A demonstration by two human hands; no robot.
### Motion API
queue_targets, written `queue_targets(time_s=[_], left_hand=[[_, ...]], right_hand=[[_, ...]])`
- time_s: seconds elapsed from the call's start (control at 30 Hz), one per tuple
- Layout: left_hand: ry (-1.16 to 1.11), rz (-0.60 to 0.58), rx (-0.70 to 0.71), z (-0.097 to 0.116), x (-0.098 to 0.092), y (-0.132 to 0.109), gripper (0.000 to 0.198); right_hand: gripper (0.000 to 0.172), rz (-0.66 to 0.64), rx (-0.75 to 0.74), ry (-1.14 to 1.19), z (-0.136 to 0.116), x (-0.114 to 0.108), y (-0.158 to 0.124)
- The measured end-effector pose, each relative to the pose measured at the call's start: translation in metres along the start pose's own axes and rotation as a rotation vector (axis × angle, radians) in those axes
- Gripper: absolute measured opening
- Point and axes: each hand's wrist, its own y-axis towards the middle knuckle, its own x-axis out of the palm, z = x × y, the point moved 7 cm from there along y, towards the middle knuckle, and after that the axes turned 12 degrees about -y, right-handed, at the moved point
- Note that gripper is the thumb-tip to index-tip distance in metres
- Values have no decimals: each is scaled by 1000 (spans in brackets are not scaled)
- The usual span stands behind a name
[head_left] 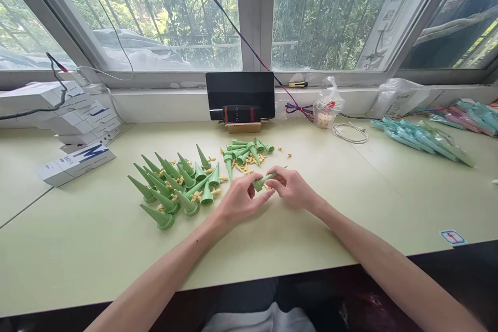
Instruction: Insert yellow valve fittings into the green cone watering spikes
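Both my hands meet over the pale green table (330, 202) and hold one green plastic cone (264, 181). My left hand (238, 200) pinches its wide end. My right hand (292, 188) curls its fingers around the narrow end. To the left lies a pile of green cones (173, 187) with small yellow parts among them. A second, smaller heap of green cones and yellow pieces (246, 154) sits just beyond my hands.
A dark tablet (240, 94) on a stand with a small timer faces me at the window sill. White boxes (75, 119) are stacked at the left. A plastic bag (327, 104), a white cable (349, 133) and packets in teal wrapping (420, 137) lie at the right.
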Motion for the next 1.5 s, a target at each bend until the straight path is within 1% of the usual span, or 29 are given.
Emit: queue_targets(time_s=[0.2, 0.4, 0.73, 1.1, 1.37, 1.5], left_hand=[[35, -1, 32, 1, 0, 0, 38], [49, -4, 33, 1, 0, 0, 36], [-16, -22, -60, -3, 2, 0, 34], [-29, -55, -54, -3, 3, 0, 32], [-125, -79, -94, -2, 5, 0, 32], [-148, -77, -121, -2, 5, 1, 35]], right_hand=[[23, -10, -13, 0, 1, 1, 1], [23, -8, -16, -2, 0, 0, 1], [21, -12, -17, 41, 1, 3, 0], [20, -29, 11, 167, 5, 4, 0], [26, -35, 13, 247, 7, 5, 2], [26, -37, 9, 271, 7, 5, 2]])
